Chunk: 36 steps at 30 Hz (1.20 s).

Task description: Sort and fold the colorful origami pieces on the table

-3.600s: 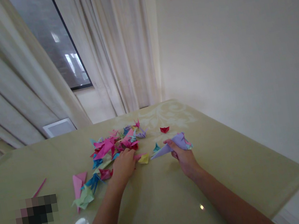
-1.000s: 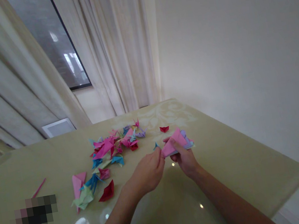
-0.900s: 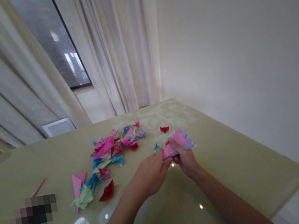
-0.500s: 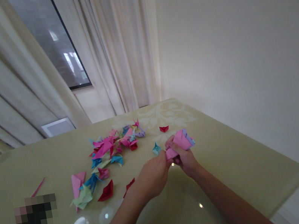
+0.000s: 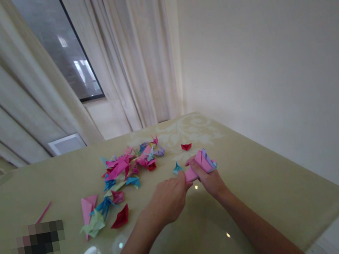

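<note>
A pink folded paper piece [image 5: 201, 161] with purple and light blue paper at its far right end is held above the table between both hands. My right hand [image 5: 210, 181] is wrapped round its middle, the thumb lying along the top. My left hand [image 5: 171, 196] pinches the narrow left end; part of that end is hidden by the fingers. Just beyond my left fingers sits a small teal folded paper boat [image 5: 177, 168]. Farther back lies a small red paper boat [image 5: 186, 146]. Another red paper boat [image 5: 120, 217] lies left of my left forearm.
A heap of colourful folded paper pieces [image 5: 121, 167] spreads over the left middle of the table [image 5: 266, 197]. Nearer are a pink folded sheet [image 5: 87, 206] and a pale green paper figure [image 5: 95, 224]. A thin pink stick [image 5: 43, 211] lies far left, beside a blurred-out patch. Walls and curtains border the table.
Both hands have shifted slightly left, and the pink paper piece has tilted a little between them. My left forearm now covers a red paper piece that showed beside it before.
</note>
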Each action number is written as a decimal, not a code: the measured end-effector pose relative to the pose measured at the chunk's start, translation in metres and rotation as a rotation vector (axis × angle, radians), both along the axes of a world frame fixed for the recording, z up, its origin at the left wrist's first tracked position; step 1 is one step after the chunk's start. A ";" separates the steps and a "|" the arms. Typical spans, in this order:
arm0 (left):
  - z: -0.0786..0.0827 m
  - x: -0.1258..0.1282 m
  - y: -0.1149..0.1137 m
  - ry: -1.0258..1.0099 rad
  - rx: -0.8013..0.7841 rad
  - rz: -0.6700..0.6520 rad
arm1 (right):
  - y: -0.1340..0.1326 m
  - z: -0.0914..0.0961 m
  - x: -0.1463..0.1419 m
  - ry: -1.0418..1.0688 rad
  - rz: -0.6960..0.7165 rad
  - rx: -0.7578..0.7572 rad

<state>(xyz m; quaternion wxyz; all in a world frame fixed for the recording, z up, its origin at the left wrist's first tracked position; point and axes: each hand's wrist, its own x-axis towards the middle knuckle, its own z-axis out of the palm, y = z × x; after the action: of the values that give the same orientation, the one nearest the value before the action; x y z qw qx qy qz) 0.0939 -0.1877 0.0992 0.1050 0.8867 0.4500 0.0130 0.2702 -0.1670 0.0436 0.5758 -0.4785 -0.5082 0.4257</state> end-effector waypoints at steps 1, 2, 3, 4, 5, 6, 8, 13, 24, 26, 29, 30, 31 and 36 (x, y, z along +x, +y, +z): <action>0.003 -0.003 0.001 0.011 0.004 0.002 | 0.000 0.001 0.000 0.010 -0.018 -0.016; 0.005 -0.006 0.002 0.018 0.009 0.004 | 0.000 0.001 0.000 0.047 -0.024 -0.044; 0.006 -0.009 0.003 0.021 0.012 0.004 | 0.001 0.001 0.000 0.092 -0.021 -0.081; 0.007 -0.011 0.004 0.016 0.011 0.000 | 0.001 0.001 0.000 0.129 -0.018 -0.117; 0.008 -0.013 0.005 0.008 0.006 -0.009 | 0.002 0.001 0.001 0.155 -0.035 -0.143; 0.008 -0.016 0.006 -0.001 -0.001 -0.016 | 0.003 0.001 0.002 0.162 -0.062 -0.153; 0.008 -0.020 0.008 -0.005 -0.014 -0.013 | 0.007 0.002 0.007 0.125 -0.092 -0.134; 0.014 -0.024 0.007 0.026 -0.002 0.026 | 0.016 0.008 0.030 -0.005 0.088 -0.052; 0.029 -0.029 0.012 -0.341 0.000 0.061 | 0.033 -0.003 0.090 -0.932 0.087 0.143; 0.032 -0.039 0.019 -0.453 0.017 0.087 | 0.032 0.000 0.095 -0.843 0.093 0.140; 0.031 -0.042 0.021 -0.547 -0.008 0.103 | 0.027 0.006 0.089 -0.444 0.113 0.123; 0.029 -0.038 0.019 -0.584 -0.030 0.101 | 0.026 0.007 0.085 -0.305 0.112 0.099; 0.028 -0.033 0.016 -0.635 -0.069 0.094 | 0.024 0.008 0.080 -0.190 0.107 0.075; 0.022 -0.006 -0.001 -0.980 -0.568 0.017 | 0.025 0.004 0.071 -0.281 0.135 0.088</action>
<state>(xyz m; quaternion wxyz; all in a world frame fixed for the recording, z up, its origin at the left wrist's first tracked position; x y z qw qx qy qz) 0.0884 -0.1885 0.1210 0.5360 0.7103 0.3417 0.3024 0.3417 -0.1421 0.0477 0.4895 -0.4726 -0.6328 0.3696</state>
